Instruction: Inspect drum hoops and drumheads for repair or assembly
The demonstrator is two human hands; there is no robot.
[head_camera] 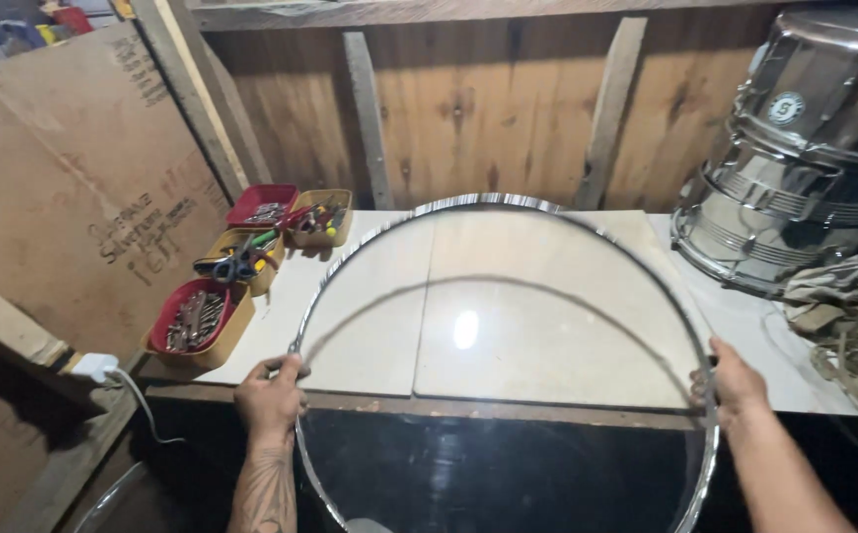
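Note:
I hold a large round clear drum head with a shiny metal rim out in front of me, tilted over the near edge of the workbench. My left hand grips the rim on its left side. Gripping the right side of the rim is my right hand. Through the clear film I see the pale tabletop and the rim's curved shadow. The bottom of the hoop runs out of the frame.
Several small trays of tools stand at the bench's left: red ones and yellow ones. Stacked chrome drum shells stand at the right, a crumpled cloth beside them. A cardboard sheet leans at left.

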